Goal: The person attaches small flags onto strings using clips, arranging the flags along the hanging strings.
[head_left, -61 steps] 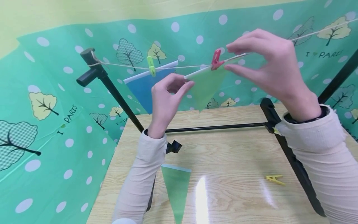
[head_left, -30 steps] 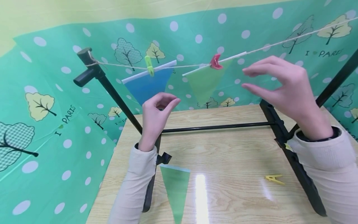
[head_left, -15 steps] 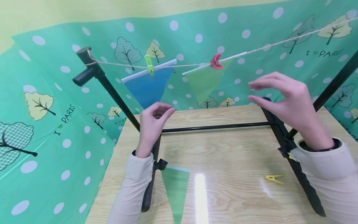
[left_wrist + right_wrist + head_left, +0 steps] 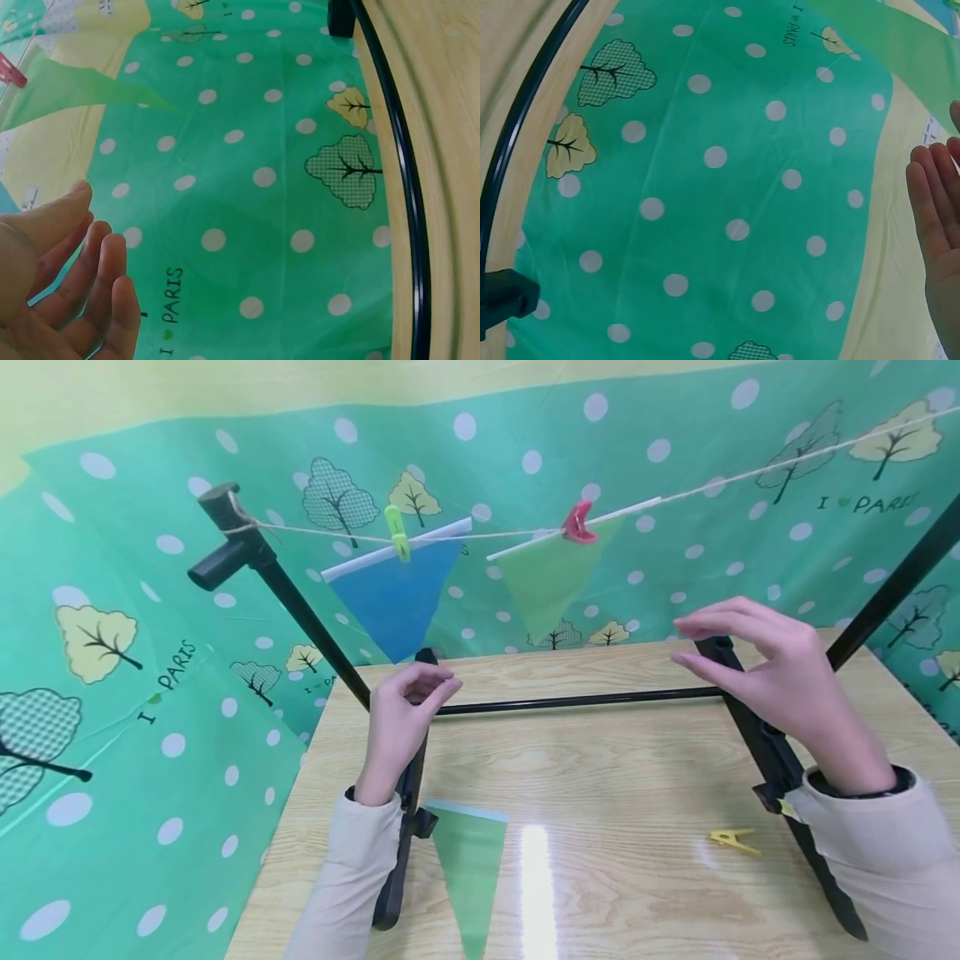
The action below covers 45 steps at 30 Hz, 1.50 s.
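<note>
Pale-green triangular pennant (image 4: 551,578) is being suspended by red plastic clothespin (image 4: 578,526); half-open left hand (image 4: 400,720), right hand (image 4: 780,662): nothing being held.

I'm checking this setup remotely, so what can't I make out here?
- Head view: tip of the green pennant on the table, cut off by the bottom edge.
- Head view: right end of the string, beyond the right edge.
- Right wrist view: much of the right hand, cut off by the right edge.
</note>
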{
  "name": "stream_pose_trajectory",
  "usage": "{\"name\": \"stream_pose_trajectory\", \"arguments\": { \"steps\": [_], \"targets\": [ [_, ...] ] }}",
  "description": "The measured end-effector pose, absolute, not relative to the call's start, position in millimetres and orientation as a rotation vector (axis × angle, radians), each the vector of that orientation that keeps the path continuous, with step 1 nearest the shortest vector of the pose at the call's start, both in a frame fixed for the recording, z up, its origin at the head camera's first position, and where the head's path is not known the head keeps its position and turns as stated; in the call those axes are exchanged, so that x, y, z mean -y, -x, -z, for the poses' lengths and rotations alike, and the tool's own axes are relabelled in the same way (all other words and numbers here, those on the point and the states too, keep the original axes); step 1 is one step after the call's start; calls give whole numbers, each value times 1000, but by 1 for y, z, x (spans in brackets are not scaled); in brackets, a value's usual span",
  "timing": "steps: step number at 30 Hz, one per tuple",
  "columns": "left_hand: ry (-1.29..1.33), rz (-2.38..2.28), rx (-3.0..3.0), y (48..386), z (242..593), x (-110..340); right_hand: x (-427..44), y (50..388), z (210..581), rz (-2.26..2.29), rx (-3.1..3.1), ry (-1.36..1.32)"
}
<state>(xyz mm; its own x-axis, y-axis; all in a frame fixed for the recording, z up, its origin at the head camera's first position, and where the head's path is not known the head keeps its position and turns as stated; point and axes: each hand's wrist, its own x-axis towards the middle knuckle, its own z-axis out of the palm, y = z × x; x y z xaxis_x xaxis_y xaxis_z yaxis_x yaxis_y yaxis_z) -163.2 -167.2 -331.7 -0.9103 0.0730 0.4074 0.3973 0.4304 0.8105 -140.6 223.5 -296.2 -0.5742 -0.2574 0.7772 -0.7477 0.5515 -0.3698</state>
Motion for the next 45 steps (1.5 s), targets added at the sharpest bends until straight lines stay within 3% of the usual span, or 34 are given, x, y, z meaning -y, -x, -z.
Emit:
{"name": "stream_pose_trajectory", "arguments": {
  "steps": [24,45],
  "targets": [
    [293,1403,2594,148,382,193,-245,120,350,-884,2278,-741],
    [394,1393,2728,139,408,200,-259,103,382,-872,2567,-550]
  ]
}}
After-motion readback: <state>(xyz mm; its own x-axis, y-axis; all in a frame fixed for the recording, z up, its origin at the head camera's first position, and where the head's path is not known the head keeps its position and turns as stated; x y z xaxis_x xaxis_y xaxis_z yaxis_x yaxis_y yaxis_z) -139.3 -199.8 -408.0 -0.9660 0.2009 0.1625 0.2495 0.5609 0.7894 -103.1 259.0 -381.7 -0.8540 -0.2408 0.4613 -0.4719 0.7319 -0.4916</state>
